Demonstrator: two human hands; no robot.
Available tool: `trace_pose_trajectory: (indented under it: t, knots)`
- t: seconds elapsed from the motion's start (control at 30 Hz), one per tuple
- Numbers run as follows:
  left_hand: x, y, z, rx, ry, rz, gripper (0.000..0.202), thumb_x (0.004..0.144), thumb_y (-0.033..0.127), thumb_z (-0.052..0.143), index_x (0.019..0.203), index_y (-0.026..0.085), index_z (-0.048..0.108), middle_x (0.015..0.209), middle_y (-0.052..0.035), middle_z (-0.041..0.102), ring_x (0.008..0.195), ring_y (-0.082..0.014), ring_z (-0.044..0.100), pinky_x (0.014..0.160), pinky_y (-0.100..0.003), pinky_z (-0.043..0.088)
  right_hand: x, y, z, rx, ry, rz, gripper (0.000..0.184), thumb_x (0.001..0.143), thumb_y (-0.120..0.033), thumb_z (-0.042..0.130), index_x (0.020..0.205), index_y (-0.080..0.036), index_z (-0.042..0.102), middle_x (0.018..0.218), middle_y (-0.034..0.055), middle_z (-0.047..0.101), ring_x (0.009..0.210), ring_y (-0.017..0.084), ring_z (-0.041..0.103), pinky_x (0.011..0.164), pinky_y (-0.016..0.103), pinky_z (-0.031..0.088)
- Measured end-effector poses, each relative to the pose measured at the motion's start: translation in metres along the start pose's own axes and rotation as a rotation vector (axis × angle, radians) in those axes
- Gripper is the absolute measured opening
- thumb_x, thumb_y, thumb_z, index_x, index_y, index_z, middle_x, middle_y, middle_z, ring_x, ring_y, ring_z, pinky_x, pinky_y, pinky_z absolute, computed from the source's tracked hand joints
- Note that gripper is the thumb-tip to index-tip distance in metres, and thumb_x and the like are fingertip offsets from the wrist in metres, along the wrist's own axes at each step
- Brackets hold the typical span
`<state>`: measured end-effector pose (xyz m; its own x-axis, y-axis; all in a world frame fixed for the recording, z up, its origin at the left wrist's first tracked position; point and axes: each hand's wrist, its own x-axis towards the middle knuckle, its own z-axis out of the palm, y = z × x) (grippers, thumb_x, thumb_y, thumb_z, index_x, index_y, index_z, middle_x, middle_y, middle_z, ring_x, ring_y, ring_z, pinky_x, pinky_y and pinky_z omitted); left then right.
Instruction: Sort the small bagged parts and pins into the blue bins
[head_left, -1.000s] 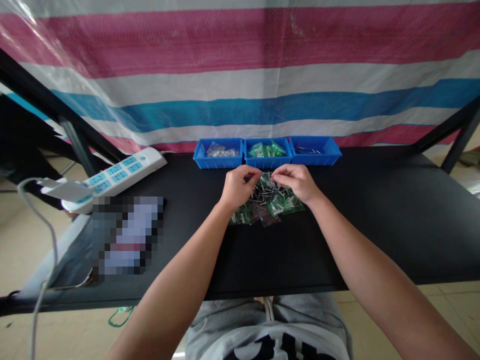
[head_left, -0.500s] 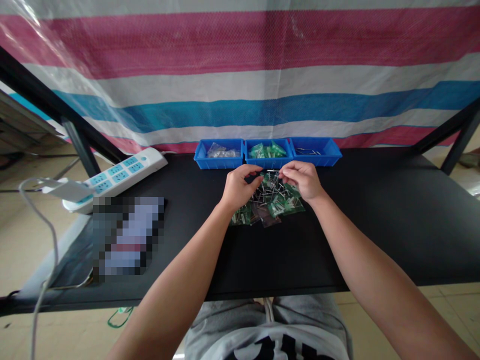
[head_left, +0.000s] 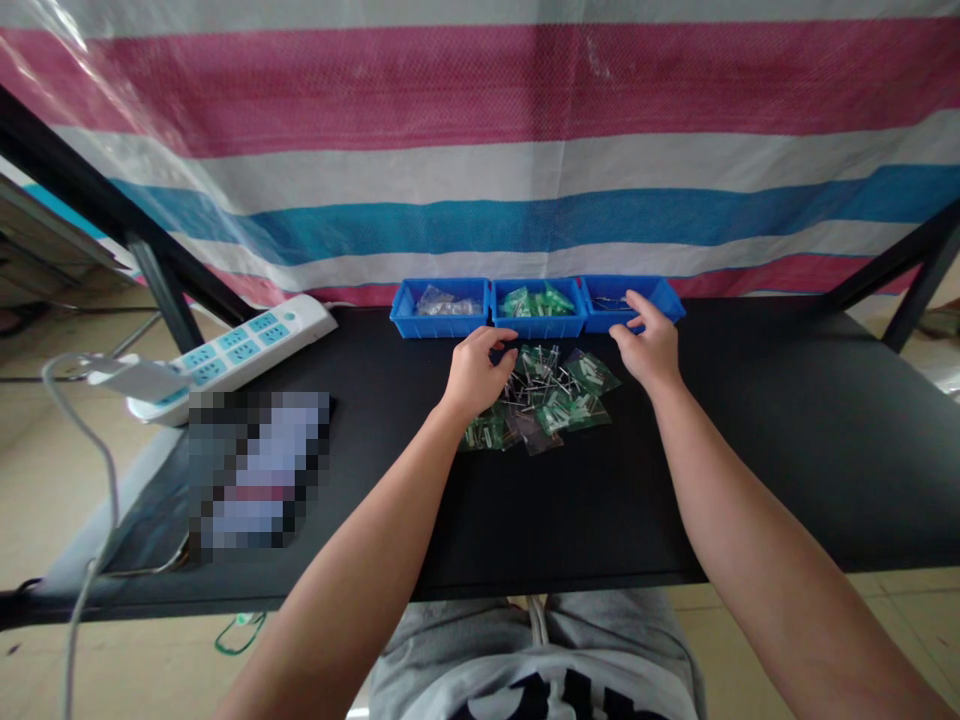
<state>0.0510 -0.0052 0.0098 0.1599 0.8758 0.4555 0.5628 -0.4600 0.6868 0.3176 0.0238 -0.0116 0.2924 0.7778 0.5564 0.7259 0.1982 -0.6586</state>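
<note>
My right hand (head_left: pixel 651 348) is at the front edge of the right blue bin (head_left: pixel 664 300), thumb and forefinger apart, with nothing visible between them. A few thin metal pins (head_left: pixel 607 303) lie inside that bin. My left hand (head_left: pixel 476 372) hovers at the left side of a heap of loose metal pins (head_left: pixel 551 383); its fingers are bent, thumb and forefinger spread. Among and around the heap lie small green-tinted bags (head_left: pixel 574 410) of short metal parts. One bag (head_left: pixel 592 372) lies to the right of the heap, and another (head_left: pixel 486 430) is partly behind my left wrist.
The middle blue bin (head_left: pixel 538 325) holds green bags, the left one (head_left: pixel 439 326) clear bags. A white power strip (head_left: pixel 232 355) with a plugged-in adapter stands at left on the black table (head_left: pixel 570 520). A pixelated object (head_left: pixel 262 470) lies before it. A striped sheet (head_left: pixel 480 110) hangs behind.
My right hand has moved from the heap up and right to the right bin, and its pinch has opened. My left hand has stayed nearly in place.
</note>
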Motion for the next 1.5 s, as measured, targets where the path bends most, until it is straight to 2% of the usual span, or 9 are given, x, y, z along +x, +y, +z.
trace_pose_trajectory:
  t: [0.23, 0.47, 0.57, 0.7, 0.8, 0.97, 1.03, 1.2, 1.5]
  knots:
    - [0.001, -0.004, 0.002, 0.022, -0.014, -0.010, 0.024, 0.080, 0.013, 0.061, 0.101, 0.016, 0.070, 0.098, -0.0059, 0.071, 0.084, -0.0155, 0.065, 0.072, -0.026, 0.052, -0.002, -0.008, 0.000, 0.032, 0.011, -0.050, 0.054, 0.068, -0.026, 0.058, 0.120, -0.014, 0.065, 0.112, 0.0134, 0.069, 0.079, 0.024, 0.064, 0.079, 0.042, 0.054]
    - [0.001, -0.008, 0.004, 0.038, -0.042, -0.009, 0.025, 0.079, 0.011, 0.059, 0.101, 0.015, 0.069, 0.099, -0.0061, 0.072, 0.085, -0.0159, 0.066, 0.080, -0.028, 0.054, -0.007, -0.025, -0.001, 0.070, 0.068, -0.109, 0.023, 0.071, -0.023, 0.055, 0.089, -0.017, 0.069, 0.086, 0.0071, 0.072, 0.065, 0.018, 0.060, 0.067, 0.034, 0.053]
    - [0.000, -0.009, 0.005, 0.082, -0.078, 0.012, 0.026, 0.079, 0.009, 0.056, 0.101, 0.015, 0.070, 0.098, -0.0060, 0.072, 0.087, -0.0170, 0.066, 0.084, -0.030, 0.054, -0.012, -0.034, 0.000, 0.118, 0.025, -0.135, 0.015, 0.072, -0.022, 0.055, 0.079, -0.017, 0.068, 0.074, 0.0046, 0.069, 0.061, 0.017, 0.059, 0.064, 0.031, 0.051]
    - [-0.002, -0.008, 0.006, 0.164, -0.136, 0.079, 0.029, 0.082, 0.008, 0.050, 0.101, 0.015, 0.071, 0.099, -0.0077, 0.072, 0.091, -0.0189, 0.066, 0.086, -0.032, 0.054, -0.020, -0.045, 0.003, 0.127, -0.116, -0.180, 0.012, 0.072, -0.021, 0.055, 0.073, -0.019, 0.068, 0.069, 0.0026, 0.069, 0.057, 0.016, 0.057, 0.060, 0.030, 0.049]
    - [-0.003, -0.006, 0.006, 0.215, -0.191, 0.142, 0.029, 0.085, 0.011, 0.049, 0.104, 0.015, 0.071, 0.102, -0.0084, 0.072, 0.096, -0.0207, 0.065, 0.090, -0.034, 0.053, -0.024, -0.051, 0.006, 0.096, -0.228, -0.262, 0.014, 0.074, -0.019, 0.056, 0.077, -0.018, 0.070, 0.073, 0.0039, 0.071, 0.061, 0.018, 0.060, 0.063, 0.031, 0.050]
    - [-0.005, -0.004, 0.007, 0.312, -0.309, 0.272, 0.033, 0.086, 0.011, 0.048, 0.109, 0.017, 0.071, 0.114, -0.0072, 0.071, 0.104, -0.0223, 0.063, 0.096, -0.039, 0.051, -0.031, -0.053, 0.011, 0.003, -0.426, -0.429, 0.030, 0.078, -0.015, 0.057, 0.104, -0.016, 0.073, 0.109, 0.0093, 0.073, 0.099, 0.025, 0.065, 0.093, 0.041, 0.050]
    - [-0.006, -0.004, 0.007, 0.339, -0.344, 0.296, 0.035, 0.086, 0.010, 0.047, 0.111, 0.019, 0.070, 0.117, -0.0062, 0.070, 0.107, -0.0221, 0.062, 0.097, -0.039, 0.051, -0.033, -0.053, 0.013, -0.035, -0.510, -0.452, 0.035, 0.080, -0.014, 0.055, 0.111, -0.017, 0.072, 0.117, 0.0084, 0.071, 0.105, 0.026, 0.063, 0.096, 0.042, 0.049]
    - [-0.006, -0.006, 0.009, 0.376, -0.375, 0.291, 0.033, 0.086, 0.013, 0.051, 0.111, 0.020, 0.071, 0.119, -0.0070, 0.069, 0.110, -0.0231, 0.061, 0.099, -0.040, 0.050, -0.036, -0.055, 0.013, -0.087, -0.626, -0.450, 0.033, 0.083, -0.014, 0.054, 0.109, -0.021, 0.074, 0.115, 0.0041, 0.072, 0.103, 0.025, 0.062, 0.091, 0.041, 0.052]
    - [-0.002, -0.008, 0.008, 0.312, -0.372, 0.271, 0.016, 0.085, 0.015, 0.058, 0.087, 0.019, 0.073, 0.107, -0.0078, 0.069, 0.099, -0.0219, 0.062, 0.095, -0.040, 0.050, -0.036, -0.057, 0.013, -0.048, -0.628, -0.457, 0.027, 0.082, -0.014, 0.057, 0.101, -0.020, 0.075, 0.108, 0.0061, 0.074, 0.098, 0.026, 0.062, 0.088, 0.043, 0.052]
